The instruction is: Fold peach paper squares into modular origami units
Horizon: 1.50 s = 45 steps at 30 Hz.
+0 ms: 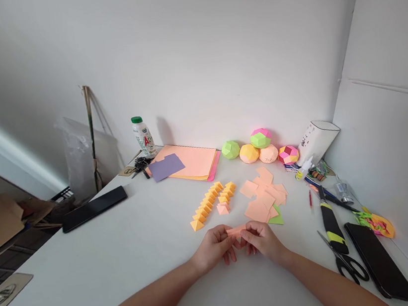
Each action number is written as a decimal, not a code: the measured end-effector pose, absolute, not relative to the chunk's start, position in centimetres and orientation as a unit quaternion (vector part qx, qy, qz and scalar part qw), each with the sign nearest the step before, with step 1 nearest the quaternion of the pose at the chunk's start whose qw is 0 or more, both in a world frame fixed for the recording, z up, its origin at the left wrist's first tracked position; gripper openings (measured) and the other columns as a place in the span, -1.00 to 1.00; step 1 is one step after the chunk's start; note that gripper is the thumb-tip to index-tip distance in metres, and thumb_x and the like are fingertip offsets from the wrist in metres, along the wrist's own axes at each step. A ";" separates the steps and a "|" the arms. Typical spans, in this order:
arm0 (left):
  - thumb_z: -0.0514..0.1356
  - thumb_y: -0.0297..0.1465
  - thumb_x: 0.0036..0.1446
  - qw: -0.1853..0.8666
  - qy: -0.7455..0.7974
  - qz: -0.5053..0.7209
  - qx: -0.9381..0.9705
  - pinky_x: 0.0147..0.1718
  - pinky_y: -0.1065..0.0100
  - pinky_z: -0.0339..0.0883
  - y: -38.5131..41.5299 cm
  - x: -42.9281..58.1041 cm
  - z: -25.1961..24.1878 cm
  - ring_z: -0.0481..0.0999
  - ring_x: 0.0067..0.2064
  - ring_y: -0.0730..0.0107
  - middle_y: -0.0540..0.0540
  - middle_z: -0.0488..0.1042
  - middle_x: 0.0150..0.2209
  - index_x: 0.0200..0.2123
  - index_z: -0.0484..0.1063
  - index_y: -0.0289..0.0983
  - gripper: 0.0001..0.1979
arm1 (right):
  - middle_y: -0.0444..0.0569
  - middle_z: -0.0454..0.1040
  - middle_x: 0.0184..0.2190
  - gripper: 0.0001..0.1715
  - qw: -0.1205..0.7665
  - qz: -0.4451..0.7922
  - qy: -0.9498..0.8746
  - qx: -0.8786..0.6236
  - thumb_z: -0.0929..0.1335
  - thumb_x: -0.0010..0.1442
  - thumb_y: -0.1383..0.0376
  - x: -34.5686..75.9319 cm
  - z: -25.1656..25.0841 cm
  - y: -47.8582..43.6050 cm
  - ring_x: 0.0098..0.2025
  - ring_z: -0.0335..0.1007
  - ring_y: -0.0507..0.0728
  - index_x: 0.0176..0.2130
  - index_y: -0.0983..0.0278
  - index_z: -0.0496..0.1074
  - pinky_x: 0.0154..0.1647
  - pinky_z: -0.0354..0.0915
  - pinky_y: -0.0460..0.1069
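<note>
Both my hands meet over the white table (119, 254), pinching one small peach paper piece (236, 230) between them. My left hand (216, 247) grips its left end with curled fingers. My right hand (261, 240) grips its right end the same way. Just beyond the hands lie two rows of folded orange paper units (212, 203), a folded pink unit (222, 209) and a loose pile of peach paper squares (264, 194) over a green square (277, 218).
Several paper balls (259, 146) and a stack of coloured sheets (186, 164) lie by the wall, with a bottle (143, 137) and keys (140, 165). A dark phone (94, 208) lies left. Scissors (343, 257), a cutter (330, 224) and another phone (380, 260) lie right.
</note>
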<state>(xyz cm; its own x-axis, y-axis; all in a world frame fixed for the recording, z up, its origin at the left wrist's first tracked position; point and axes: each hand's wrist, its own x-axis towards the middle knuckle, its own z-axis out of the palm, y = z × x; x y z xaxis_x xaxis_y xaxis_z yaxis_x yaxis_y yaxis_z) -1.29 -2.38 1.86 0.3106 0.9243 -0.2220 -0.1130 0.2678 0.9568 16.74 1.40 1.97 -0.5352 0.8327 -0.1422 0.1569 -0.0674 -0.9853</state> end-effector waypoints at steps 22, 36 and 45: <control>0.20 -0.08 0.00 0.658 0.448 0.372 0.478 -0.67 0.48 0.20 -2.4 -1.2 2.4 0.42 -0.59 0.49 -0.02 0.48 -0.49 -0.43 0.30 -0.29 -0.63 | -0.07 0.47 -0.53 -0.62 0.261 0.610 -0.626 -0.409 0.33 0.12 0.03 16.6 1.9 1.2 -0.56 0.35 0.02 -0.41 0.32 0.37 -0.58 0.19 -0.11; 0.17 -0.05 0.01 0.662 0.463 0.336 0.485 -0.70 0.47 0.19 -2.3 -1.3 2.0 0.40 -0.64 0.47 0.00 0.45 -0.59 -0.47 0.28 -0.28 -0.61 | -0.11 0.44 -0.58 -0.63 0.279 0.634 -0.610 -0.386 0.37 0.08 0.03 16.7 1.6 1.3 -0.57 0.33 0.02 -0.42 0.31 0.39 -0.52 0.24 -0.07; 0.15 -0.03 0.02 0.650 0.462 0.349 0.493 -0.71 0.50 0.16 -2.5 -1.0 2.6 0.34 -0.68 0.54 0.03 0.42 -0.62 -0.49 0.23 -0.28 -0.59 | -0.10 0.47 -0.56 -0.62 0.273 0.638 -0.604 -0.393 0.37 0.07 0.03 16.7 1.6 1.3 -0.55 0.34 0.02 -0.39 0.31 0.38 -0.52 0.22 -0.08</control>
<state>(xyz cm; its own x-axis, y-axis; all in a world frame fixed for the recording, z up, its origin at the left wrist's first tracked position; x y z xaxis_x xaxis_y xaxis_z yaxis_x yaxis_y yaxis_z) -1.04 -2.50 2.65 0.3299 0.9086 -0.2562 0.0014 0.2709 0.9626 16.71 1.29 1.56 -0.5425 0.8226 -0.1705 0.1259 -0.1211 -0.9846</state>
